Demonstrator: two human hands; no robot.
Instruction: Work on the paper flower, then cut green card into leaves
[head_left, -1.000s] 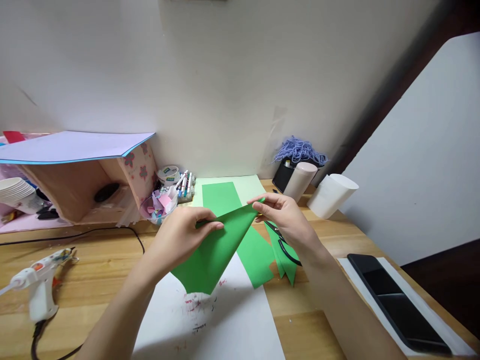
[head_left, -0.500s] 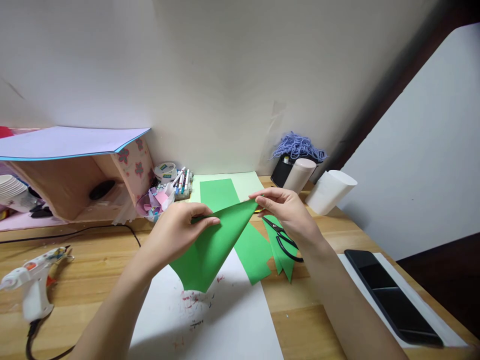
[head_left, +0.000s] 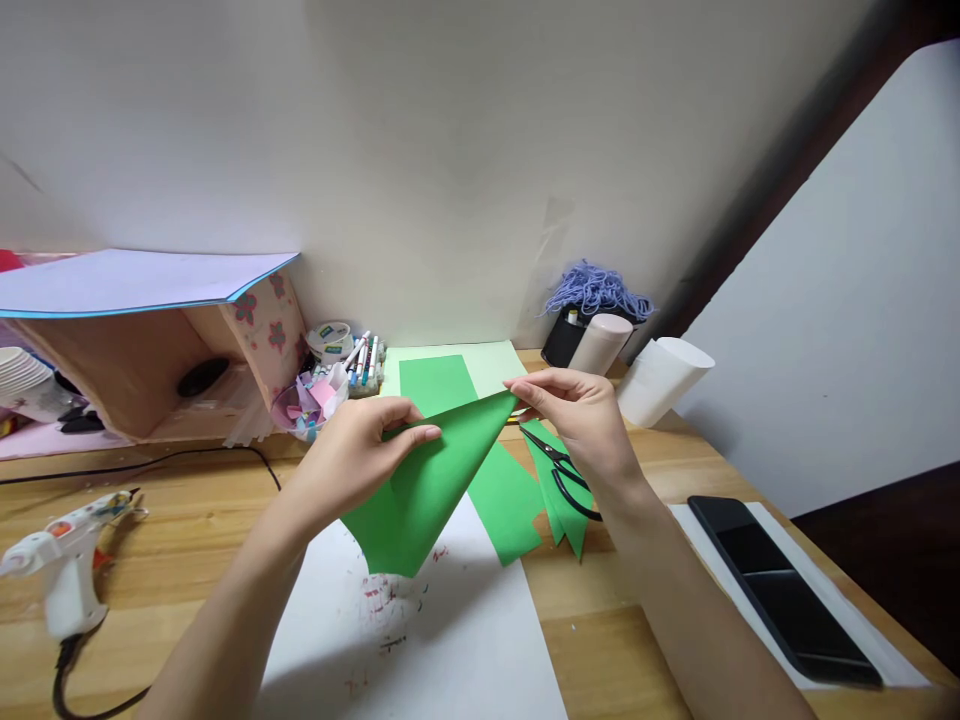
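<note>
A green sheet of paper [head_left: 439, 475], folded or rolled into a pointed cone-like shape, is held up between my two hands. My left hand [head_left: 367, 445] pinches its upper left edge, thumb in front and fingers behind. At the upper right, my right hand [head_left: 574, 405] pinches the pointed tip between thumb and fingers. Beneath it lies a white sheet [head_left: 450, 650] with red and dark marks. Black-handled scissors [head_left: 562, 465] rest on green paper scraps [head_left: 574, 525] beside my right wrist. Another green piece [head_left: 506, 505] lies partly behind the held paper.
A glue gun [head_left: 71, 560] with its cord lies at the left. An open box [head_left: 150, 370], a bowl of scraps [head_left: 307, 405] and markers [head_left: 364, 365] stand behind. At the right are two cylinders, one a white roll [head_left: 660, 380], blue yarn [head_left: 596, 290] and a phone [head_left: 780, 590].
My right hand and the pinched paper tip have risen slightly. Both hands keep their hold on the green paper, and its shape is nearly the same.
</note>
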